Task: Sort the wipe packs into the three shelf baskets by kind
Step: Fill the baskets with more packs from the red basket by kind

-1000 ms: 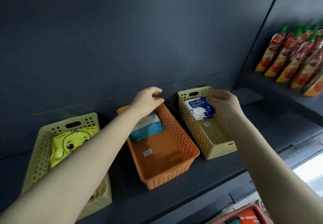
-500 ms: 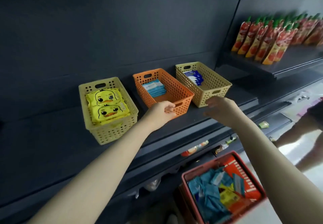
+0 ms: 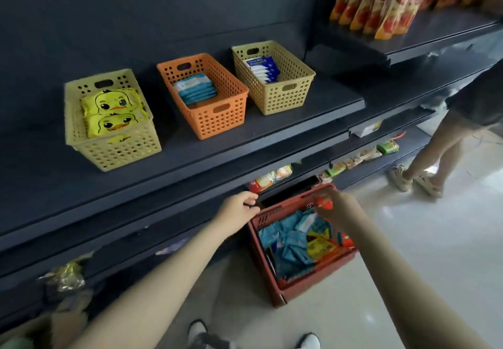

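Teal wipe packs (image 3: 292, 242) just under right grip (image 3: 336, 207), state unclear; left grip (image 3: 238, 211) slack, empty.

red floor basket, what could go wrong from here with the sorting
Teal packs and a yellow pack lie jumbled in the red basket, so one grab may lift mixed kinds. Another person's legs stand close on the right; a bump is possible.
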